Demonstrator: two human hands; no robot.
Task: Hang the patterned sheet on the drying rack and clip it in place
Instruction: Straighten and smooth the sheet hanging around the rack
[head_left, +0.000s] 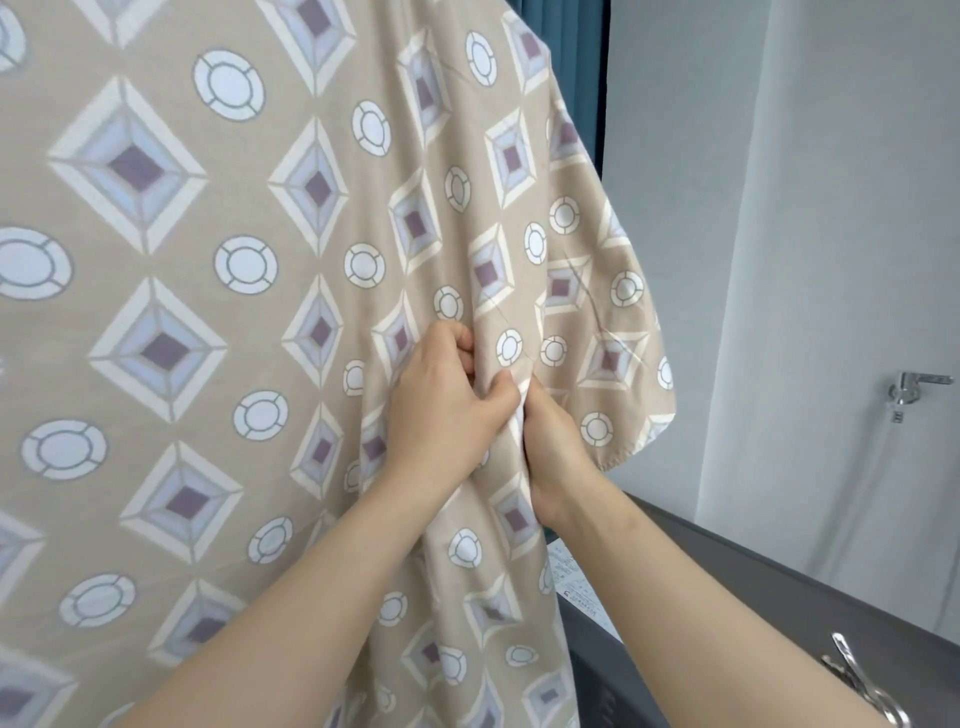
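Observation:
The patterned sheet (218, 312) is beige with white circles and purple-centred diamonds. It hangs down in front of me and fills most of the view. My left hand (441, 410) is closed on a fold of the sheet near its right side. My right hand (553, 452) grips the same bunched fold just below and to the right, the two hands touching. The drying rack is hidden behind the cloth. A metal clip (862, 680) lies at the lower right, apart from both hands.
A dark grey surface (727, 566) runs along the lower right, with a printed label (571, 577) on it by the sheet's edge. A white wall with a metal tap (909, 387) stands at the right. A teal curtain (566, 31) shows at the top.

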